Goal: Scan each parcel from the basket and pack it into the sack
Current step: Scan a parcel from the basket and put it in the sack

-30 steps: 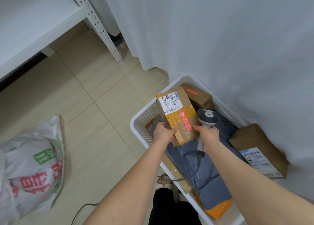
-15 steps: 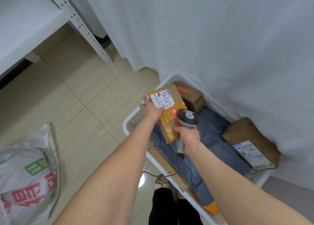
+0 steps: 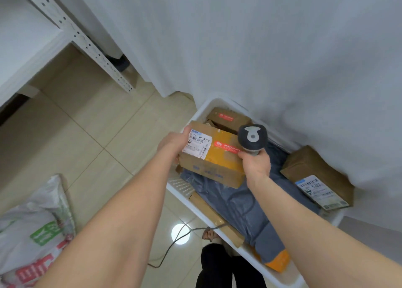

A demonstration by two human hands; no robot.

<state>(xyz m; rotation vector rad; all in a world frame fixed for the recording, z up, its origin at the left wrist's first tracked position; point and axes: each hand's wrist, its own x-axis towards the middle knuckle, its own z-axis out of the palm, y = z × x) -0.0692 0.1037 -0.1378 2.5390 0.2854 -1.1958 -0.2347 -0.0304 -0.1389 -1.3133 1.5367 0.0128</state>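
— What rests on the floor (image 3: pixel 91 139)?
— 1 white basket (image 3: pixel 181 186). Well left of the basket lies 1 printed sack (image 3: pixel 37 233). A grey cable (image 3: pixel 174 242) trails beside the basket's near-left wall; 1 shelf post (image 3: pixel 87 46) stands beyond, far left.

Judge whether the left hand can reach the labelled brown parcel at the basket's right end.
Unlikely: the left hand grips the taped box, and the right arm lies between it and that parcel.

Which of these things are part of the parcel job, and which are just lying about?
In use: box in left hand, scanner in right hand, basket, other parcels, sack.
Just there: shelf, curtain.
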